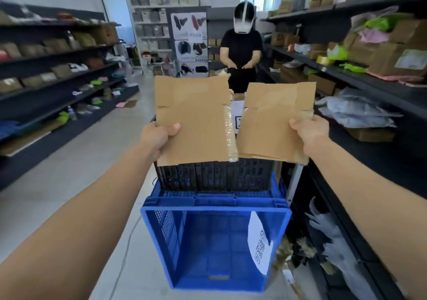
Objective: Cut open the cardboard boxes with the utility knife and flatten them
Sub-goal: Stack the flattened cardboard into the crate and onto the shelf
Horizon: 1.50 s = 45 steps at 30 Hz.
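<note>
A flattened brown cardboard box (196,119) is spread out in the air in front of me, above the crates. It shows two wide panels joined by a strip of clear tape at the middle. My left hand (157,135) grips the left panel's outer edge, thumb on the near face. My right hand (309,133) grips the right panel (272,124) at its outer edge the same way. No utility knife is visible.
A blue plastic crate (215,209) with a white QR label stands below, a black crate (212,175) behind it. Another person (241,52) stands further down the aisle. Dark shelves with boxes and bags line both sides.
</note>
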Each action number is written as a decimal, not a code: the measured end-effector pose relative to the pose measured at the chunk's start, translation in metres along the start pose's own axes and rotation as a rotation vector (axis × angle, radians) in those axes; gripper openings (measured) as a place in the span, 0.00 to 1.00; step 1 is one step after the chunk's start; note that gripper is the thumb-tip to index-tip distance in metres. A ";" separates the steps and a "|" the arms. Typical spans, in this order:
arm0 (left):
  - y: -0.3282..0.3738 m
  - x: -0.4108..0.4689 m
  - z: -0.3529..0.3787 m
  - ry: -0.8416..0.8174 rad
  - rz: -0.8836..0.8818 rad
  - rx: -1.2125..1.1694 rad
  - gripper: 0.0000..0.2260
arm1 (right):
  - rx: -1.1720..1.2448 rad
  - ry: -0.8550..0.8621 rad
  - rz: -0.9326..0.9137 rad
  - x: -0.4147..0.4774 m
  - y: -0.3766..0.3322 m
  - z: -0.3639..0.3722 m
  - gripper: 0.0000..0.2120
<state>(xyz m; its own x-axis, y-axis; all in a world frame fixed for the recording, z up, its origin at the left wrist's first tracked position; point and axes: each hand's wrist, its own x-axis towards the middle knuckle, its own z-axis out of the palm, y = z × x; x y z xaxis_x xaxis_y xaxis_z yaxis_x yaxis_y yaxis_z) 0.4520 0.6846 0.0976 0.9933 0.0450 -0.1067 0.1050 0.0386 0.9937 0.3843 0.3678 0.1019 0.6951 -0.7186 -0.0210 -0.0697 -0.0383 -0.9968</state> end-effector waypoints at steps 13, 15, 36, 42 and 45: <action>0.045 0.151 -0.019 -0.089 -0.074 0.118 0.19 | -0.123 0.067 -0.026 0.087 -0.038 0.116 0.21; 0.046 0.172 -0.012 -0.099 -0.118 0.159 0.18 | -0.193 0.049 -0.005 0.107 -0.040 0.131 0.22; -0.073 0.322 0.026 -0.206 -0.773 0.753 0.21 | -0.797 -0.544 0.548 0.239 0.068 0.206 0.07; -0.085 0.348 0.030 -0.257 -0.858 0.745 0.17 | -0.798 -0.544 0.765 0.259 0.093 0.215 0.12; -0.102 0.371 0.027 -0.282 -0.940 0.748 0.16 | -0.854 -0.572 0.847 0.265 0.101 0.222 0.08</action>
<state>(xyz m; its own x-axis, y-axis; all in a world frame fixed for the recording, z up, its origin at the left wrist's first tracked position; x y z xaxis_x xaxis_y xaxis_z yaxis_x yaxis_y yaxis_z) 0.8112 0.6701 -0.0426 0.4829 0.0881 -0.8712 0.6942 -0.6450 0.3196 0.7209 0.3276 -0.0214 0.4008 -0.3538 -0.8451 -0.9046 -0.2991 -0.3037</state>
